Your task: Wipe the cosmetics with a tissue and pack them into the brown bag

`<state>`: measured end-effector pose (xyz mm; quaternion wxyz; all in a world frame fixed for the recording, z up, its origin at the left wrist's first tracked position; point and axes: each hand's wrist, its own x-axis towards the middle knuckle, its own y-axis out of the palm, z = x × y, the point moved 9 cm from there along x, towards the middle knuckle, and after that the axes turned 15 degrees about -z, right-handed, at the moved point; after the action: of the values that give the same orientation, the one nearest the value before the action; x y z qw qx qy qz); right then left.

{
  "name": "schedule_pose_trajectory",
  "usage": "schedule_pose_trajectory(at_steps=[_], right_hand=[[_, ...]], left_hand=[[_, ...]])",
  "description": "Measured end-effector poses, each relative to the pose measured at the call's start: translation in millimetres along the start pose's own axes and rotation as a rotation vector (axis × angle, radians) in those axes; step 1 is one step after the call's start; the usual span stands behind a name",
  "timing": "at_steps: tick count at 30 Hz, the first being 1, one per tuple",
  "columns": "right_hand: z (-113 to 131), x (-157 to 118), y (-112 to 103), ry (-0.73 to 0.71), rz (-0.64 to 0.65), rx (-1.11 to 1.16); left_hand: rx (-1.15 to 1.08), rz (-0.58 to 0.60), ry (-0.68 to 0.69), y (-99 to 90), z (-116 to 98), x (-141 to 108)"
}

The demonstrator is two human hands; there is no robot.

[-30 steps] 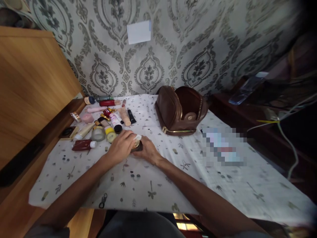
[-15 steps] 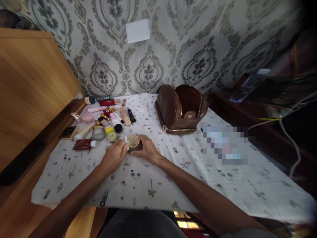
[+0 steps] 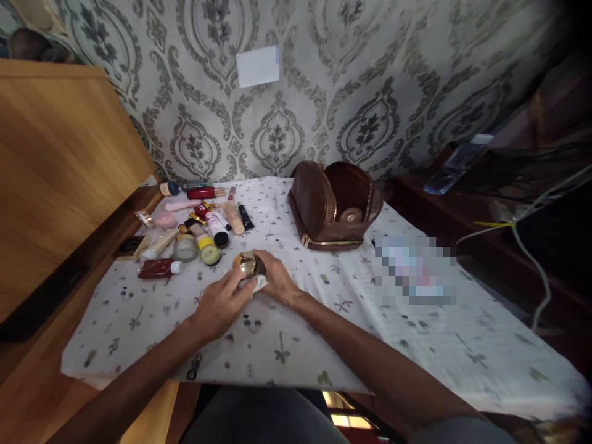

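A round container with a shiny gold lid [image 3: 250, 264] is held between both hands above the patterned cloth. My right hand [image 3: 276, 279] grips it from the right side. Pinched in my left hand [image 3: 226, 302] is a white tissue [image 3: 259, 284], pressed against the near side of the container. To the left lie a yellow-banded jar [image 3: 208, 251], a clear jar [image 3: 185, 248] and a dark red bottle with a white cap [image 3: 158, 268].
An open brown bag [image 3: 328, 206] stands at the back. Several tubes and cosmetics, including a black tube [image 3: 246, 217], lie back left. A blurred-out flat object [image 3: 414, 268] is at the right. A wooden panel [image 3: 65, 154] rises at the left.
The container has been tilted, so its gold lid shows differently. My left hand has moved right and nearer me, bringing the tissue from the container's left side to its near side.
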<state>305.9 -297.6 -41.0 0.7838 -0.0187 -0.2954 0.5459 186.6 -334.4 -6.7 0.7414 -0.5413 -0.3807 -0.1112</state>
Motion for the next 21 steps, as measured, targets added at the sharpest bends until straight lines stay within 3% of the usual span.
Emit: schedule_pose_trajectory(at_steps=[3,12,16,21], right_hand=[[3.8,-0.3,0.2,-0.071,-0.013,-0.039],[0.5,-0.2,5.1,-0.112,-0.027,-0.103],[-1.6,-1.8,3.1,-0.073,-0.021,-0.137],[-0.9,-2.5,2.7,-0.061,0.004,-0.095]], left_hand=[[0.024,0.013,-0.039,1.4,2.4,11.0],[-0.150,0.118,-0.374,11.0,28.3,45.4],[-0.265,0.094,-0.544,18.2,56.5,50.9],[-0.509,0.070,-0.721,37.3,94.5,36.9]])
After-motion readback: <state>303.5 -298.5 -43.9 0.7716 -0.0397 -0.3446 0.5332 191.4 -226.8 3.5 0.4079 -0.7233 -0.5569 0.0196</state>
